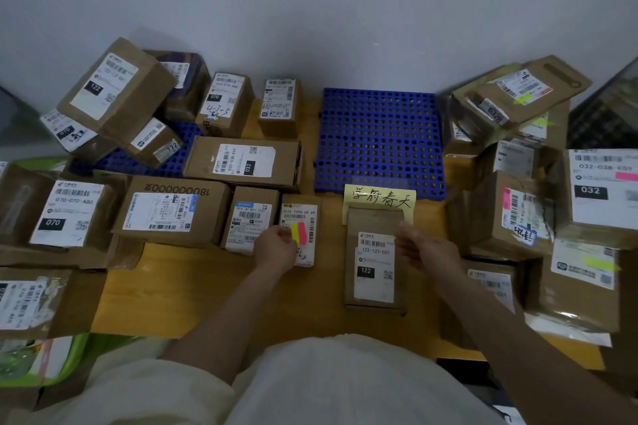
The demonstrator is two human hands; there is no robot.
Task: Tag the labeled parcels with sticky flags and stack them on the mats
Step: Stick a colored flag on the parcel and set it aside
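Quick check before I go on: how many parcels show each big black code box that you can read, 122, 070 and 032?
122 code boxes: 2
070 code boxes: 3
032 code boxes: 2
Total readable: 7

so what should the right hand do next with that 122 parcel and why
Probably press a flag onto the 122 parcel. The right hand hovers at its label, fingers seemingly pinching something too blurred to identify, while the left hand holds the flag pad. No flag shows on the label yet, and the blue mat behind lies bare.
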